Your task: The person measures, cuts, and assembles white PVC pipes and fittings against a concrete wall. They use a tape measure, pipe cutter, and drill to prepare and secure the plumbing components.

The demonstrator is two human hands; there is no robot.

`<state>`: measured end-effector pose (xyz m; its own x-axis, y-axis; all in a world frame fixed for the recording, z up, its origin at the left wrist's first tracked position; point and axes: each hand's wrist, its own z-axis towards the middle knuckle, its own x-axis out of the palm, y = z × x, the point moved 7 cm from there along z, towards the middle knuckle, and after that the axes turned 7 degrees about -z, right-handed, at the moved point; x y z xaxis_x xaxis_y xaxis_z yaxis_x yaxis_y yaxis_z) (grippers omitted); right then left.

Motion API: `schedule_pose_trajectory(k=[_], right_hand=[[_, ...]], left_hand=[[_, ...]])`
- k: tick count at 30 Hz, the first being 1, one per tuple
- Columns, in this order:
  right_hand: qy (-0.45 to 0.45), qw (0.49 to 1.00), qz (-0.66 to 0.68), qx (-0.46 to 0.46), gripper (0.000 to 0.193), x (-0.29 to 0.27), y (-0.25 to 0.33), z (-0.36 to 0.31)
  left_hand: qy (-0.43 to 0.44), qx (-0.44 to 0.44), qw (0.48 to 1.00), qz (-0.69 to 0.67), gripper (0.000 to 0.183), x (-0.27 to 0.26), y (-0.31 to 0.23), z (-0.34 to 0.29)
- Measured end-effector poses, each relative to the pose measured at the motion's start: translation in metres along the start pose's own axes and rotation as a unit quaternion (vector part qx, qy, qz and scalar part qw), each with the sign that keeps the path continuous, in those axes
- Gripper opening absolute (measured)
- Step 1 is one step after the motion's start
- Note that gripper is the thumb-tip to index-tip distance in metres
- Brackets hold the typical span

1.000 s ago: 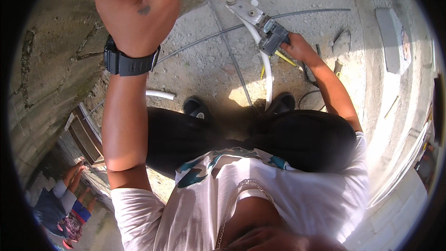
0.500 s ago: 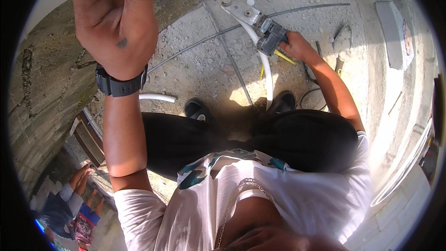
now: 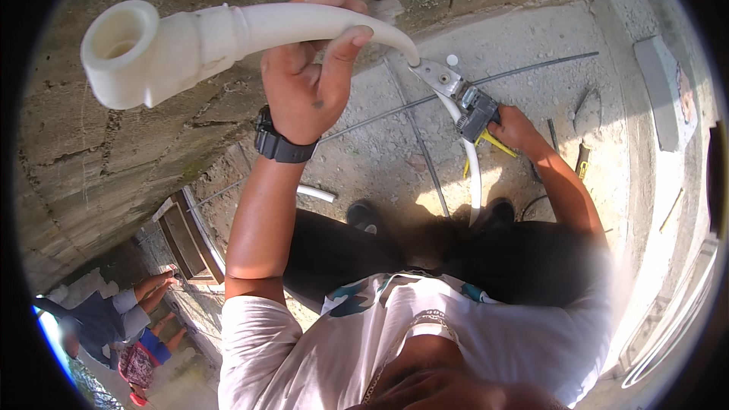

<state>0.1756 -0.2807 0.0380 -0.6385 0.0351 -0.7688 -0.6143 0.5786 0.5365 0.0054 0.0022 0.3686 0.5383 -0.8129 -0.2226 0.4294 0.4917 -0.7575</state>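
My left hand (image 3: 311, 87) is closed round a curved white plastic pipe (image 3: 296, 21), thumb on the near side. At the pipe's left end is a wide white fitting (image 3: 178, 45) with its round mouth facing up. The other end meets the tip of the metal plate (image 3: 440, 76) of a pipe welding iron; whether it sits in the plate's socket I cannot tell. My right hand (image 3: 518, 130) grips the iron's dark grey body (image 3: 478, 110), its fingers partly hidden. A second white pipe (image 3: 474, 175) runs from under the plate down between my feet.
Thin metal rods (image 3: 425, 156) cross on the rubble floor. A short white pipe (image 3: 315, 193) lies by my left foot. Rough concrete wall (image 3: 91, 182) rises at left. A yellow-handled tool (image 3: 583, 161) lies right. Two people (image 3: 114, 326) are at the lower left.
The pipe and left hand now appear lower and further right, bringing the fitting into view. The iron and right hand have shifted down and right with the whole scene.
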Motion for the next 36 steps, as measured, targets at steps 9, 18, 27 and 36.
schedule_pose_trajectory(k=[9,18,27,36], right_hand=[[-0.002,0.999,-0.023,0.039,0.038,-0.013,0.012,-0.006],[0.053,0.995,-0.064,0.054,0.044,0.002,-0.006,0.004],[0.055,0.996,-0.064,0.03,0.048,0.0,0.001,0.011],[0.037,0.997,-0.066,0.019,0.044,0.008,-0.012,0.012]], left_hand=[[-0.007,-0.04,0.993,0.107,0.028,-0.001,-0.008,0.012],[-0.05,0.104,0.992,0.055,0.037,0.005,0.015,0.002],[-0.062,0.214,0.968,0.113,0.031,0.003,0.012,-0.01],[-0.059,0.225,0.964,0.126,0.026,-0.008,0.011,-0.016]])
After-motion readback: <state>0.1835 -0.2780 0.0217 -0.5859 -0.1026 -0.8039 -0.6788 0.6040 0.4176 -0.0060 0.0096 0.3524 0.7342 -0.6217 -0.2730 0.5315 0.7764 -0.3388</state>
